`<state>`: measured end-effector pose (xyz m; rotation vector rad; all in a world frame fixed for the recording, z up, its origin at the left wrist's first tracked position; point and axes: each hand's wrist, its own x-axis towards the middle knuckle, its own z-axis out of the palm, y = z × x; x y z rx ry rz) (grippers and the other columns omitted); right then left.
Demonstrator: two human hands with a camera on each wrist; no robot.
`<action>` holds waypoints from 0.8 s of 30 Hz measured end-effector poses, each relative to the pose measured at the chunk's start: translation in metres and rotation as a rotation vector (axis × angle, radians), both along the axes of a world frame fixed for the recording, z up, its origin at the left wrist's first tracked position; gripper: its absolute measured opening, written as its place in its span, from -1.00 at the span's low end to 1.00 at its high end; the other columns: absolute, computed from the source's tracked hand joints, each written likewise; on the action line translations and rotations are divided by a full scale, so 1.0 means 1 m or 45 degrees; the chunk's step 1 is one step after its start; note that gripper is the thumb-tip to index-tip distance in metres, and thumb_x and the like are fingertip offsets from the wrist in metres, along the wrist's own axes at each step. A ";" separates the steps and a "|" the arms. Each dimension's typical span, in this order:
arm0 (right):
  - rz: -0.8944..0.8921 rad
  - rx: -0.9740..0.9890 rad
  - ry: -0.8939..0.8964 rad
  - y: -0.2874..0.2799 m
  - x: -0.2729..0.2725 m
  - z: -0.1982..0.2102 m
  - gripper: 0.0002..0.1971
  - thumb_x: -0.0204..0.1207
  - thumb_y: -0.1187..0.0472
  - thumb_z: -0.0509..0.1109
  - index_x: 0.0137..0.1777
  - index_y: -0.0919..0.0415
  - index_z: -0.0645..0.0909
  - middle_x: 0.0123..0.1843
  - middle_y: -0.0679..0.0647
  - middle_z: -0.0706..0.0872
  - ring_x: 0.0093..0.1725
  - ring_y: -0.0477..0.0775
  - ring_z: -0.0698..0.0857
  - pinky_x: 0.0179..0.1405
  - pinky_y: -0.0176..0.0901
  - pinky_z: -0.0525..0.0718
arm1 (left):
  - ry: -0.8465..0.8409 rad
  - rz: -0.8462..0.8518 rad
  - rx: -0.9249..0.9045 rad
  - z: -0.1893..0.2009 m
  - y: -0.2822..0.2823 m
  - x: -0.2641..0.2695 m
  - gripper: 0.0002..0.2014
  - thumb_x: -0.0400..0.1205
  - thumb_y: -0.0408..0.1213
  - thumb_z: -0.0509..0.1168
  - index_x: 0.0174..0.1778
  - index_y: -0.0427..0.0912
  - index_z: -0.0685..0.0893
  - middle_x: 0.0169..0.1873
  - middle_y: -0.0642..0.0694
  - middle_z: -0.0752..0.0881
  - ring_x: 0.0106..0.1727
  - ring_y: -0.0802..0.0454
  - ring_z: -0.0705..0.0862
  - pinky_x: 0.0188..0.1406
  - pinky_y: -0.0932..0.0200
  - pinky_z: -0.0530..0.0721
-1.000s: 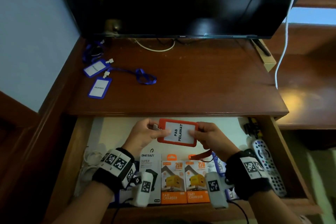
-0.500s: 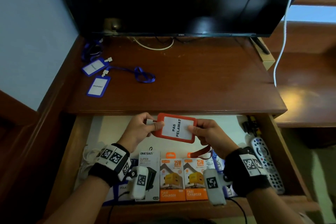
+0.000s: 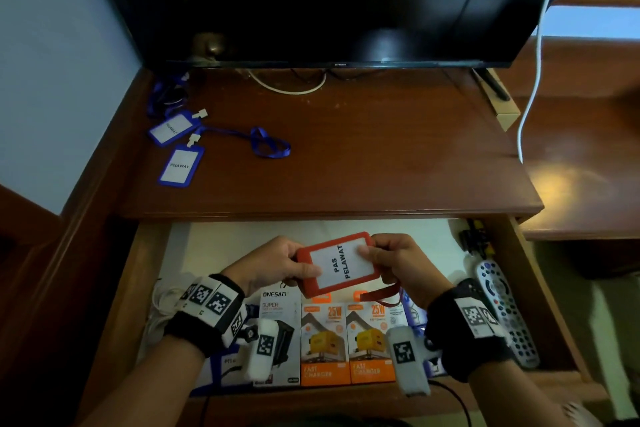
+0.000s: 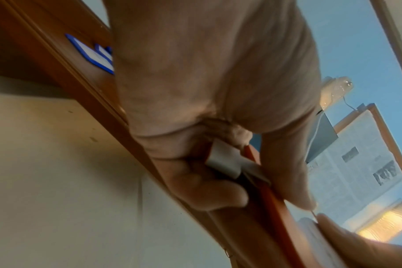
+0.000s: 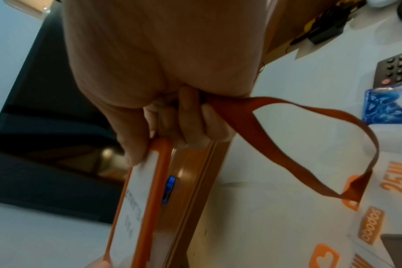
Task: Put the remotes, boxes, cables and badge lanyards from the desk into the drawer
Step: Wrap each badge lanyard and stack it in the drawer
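Observation:
Both hands hold an orange badge holder [image 3: 341,265] reading PAS PELAWAT above the open drawer [image 3: 149,274]. My left hand [image 3: 277,263] pinches its left end at the white clip [image 4: 227,161]. My right hand [image 3: 398,263] pinches the right end, and the orange lanyard strap [image 5: 310,137] loops down from under that palm. Two blue badge holders [image 3: 180,163] with blue lanyards [image 3: 266,146] lie on the desk [image 3: 381,156] at the left. In the drawer sit charger boxes [image 3: 346,343], a grey remote [image 3: 505,308] and a white cable [image 3: 166,302].
A black TV [image 3: 329,0] stands at the back of the desk with a white cord [image 3: 291,88] under it. Another white cable [image 3: 533,62] hangs at the right. A dark yellow-marked item [image 3: 476,236] lies in the drawer's back right corner. A wall closes the left side.
The orange badge has tilted, its right end rising, and both hands have come slightly lower and nearer over the drawer. The grip on the badge is unchanged.

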<state>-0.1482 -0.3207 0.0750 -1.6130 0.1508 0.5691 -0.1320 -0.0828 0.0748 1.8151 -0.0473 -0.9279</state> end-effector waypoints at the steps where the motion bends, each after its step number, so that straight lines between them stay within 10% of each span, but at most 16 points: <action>1: -0.028 0.030 0.012 0.000 0.000 -0.002 -0.69 0.52 0.09 0.44 -0.27 0.35 0.58 -0.50 0.01 0.49 -0.56 -0.10 0.31 -0.60 -0.32 0.26 | -0.008 0.023 -0.014 0.000 0.000 0.001 -0.78 0.58 -0.26 0.40 0.07 -0.30 0.71 -0.08 -0.17 0.81 -0.14 0.03 0.72 -0.23 0.32 0.62; 7: -0.096 0.381 0.046 -0.003 -0.002 -0.013 -0.45 0.22 -0.35 0.52 -0.32 0.20 0.64 -0.50 -0.06 0.24 -0.53 -0.10 0.15 -0.53 -0.24 0.13 | -0.007 0.258 -0.224 0.000 0.006 0.003 -0.77 0.52 -0.29 0.39 0.04 -0.32 0.71 -0.08 -0.27 0.79 -0.15 -0.07 0.66 -0.31 0.31 0.55; 17: 0.059 -0.152 -0.113 0.015 -0.005 -0.005 -0.71 0.61 0.17 0.36 -0.33 0.25 0.66 -0.60 -0.05 0.32 -0.58 -0.08 0.24 -0.58 -0.28 0.24 | -0.103 1.135 -0.366 -0.001 0.000 0.006 -0.88 0.63 -0.36 0.32 0.04 -0.18 0.70 -0.17 -0.07 0.79 -0.32 0.13 0.74 -0.35 0.29 0.50; 24: 0.486 -0.313 -0.323 0.033 -0.003 0.021 -0.80 0.61 0.23 0.34 -0.22 0.23 0.70 -0.52 -0.17 0.47 -0.47 -0.14 0.40 -0.42 -0.35 0.36 | -0.342 0.670 0.241 -0.015 -0.012 0.011 -0.80 0.65 -0.24 0.33 0.15 -0.21 0.69 0.03 -0.14 0.78 -0.08 0.02 0.77 -0.10 0.17 0.76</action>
